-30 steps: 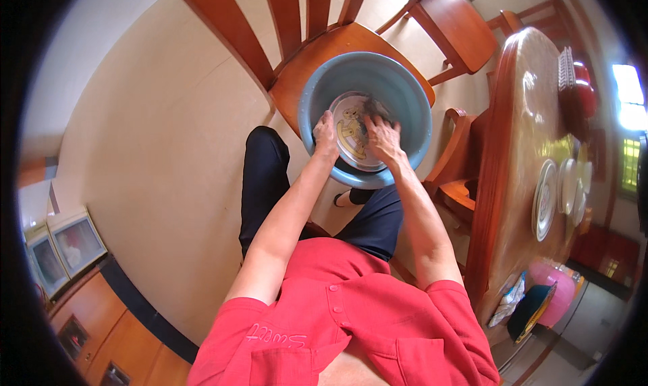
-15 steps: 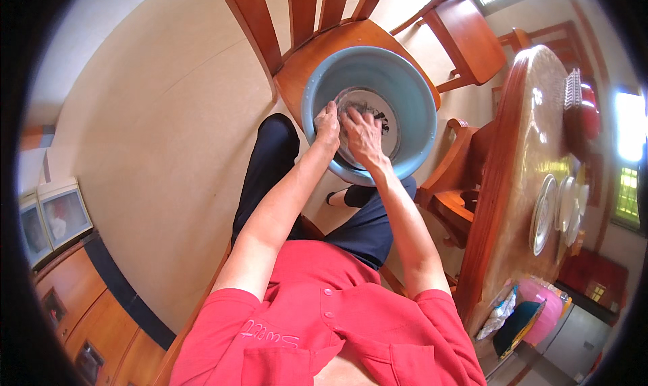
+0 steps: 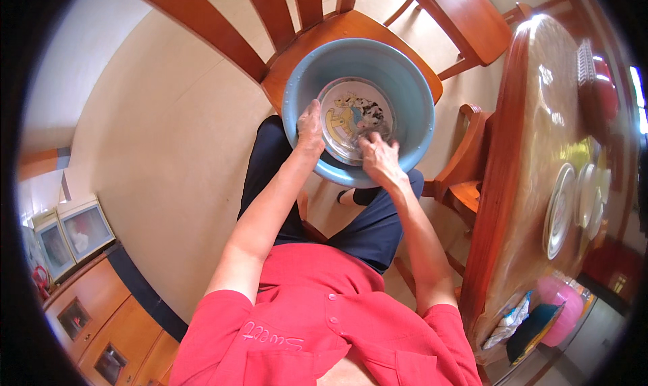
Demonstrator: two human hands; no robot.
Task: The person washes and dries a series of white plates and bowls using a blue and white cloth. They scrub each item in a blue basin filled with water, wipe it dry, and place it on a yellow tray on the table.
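Note:
A round plate [image 3: 333,94] with a clear rim is tilted inside a blue plastic basin [image 3: 411,75]. A coloured cartoon picture with black-and-white patches shows within its circle; I cannot tell whether this is on the plate or on the basin's floor. My left hand [image 3: 310,127] grips the plate's left edge, thumb up along the rim. At the lower right of the plate, the fingers of my right hand [image 3: 383,158] are bent against its surface. Something greyish and blurred shows at those fingertips, too unclear to name.
The basin stands on a wooden chair [image 3: 279,87] in front of my knees. Along the right is a wooden table [image 3: 520,203] with a covered top, bearing stacked plates [image 3: 560,210] and a pink item [image 3: 561,312]. Another chair [image 3: 466,21] is beyond. Cabinets [image 3: 91,318] are at lower left.
My right hand has moved from the middle of the plate to its lower right, uncovering the cartoon picture. My left hand keeps its hold on the plate's left edge. The view has shifted slightly.

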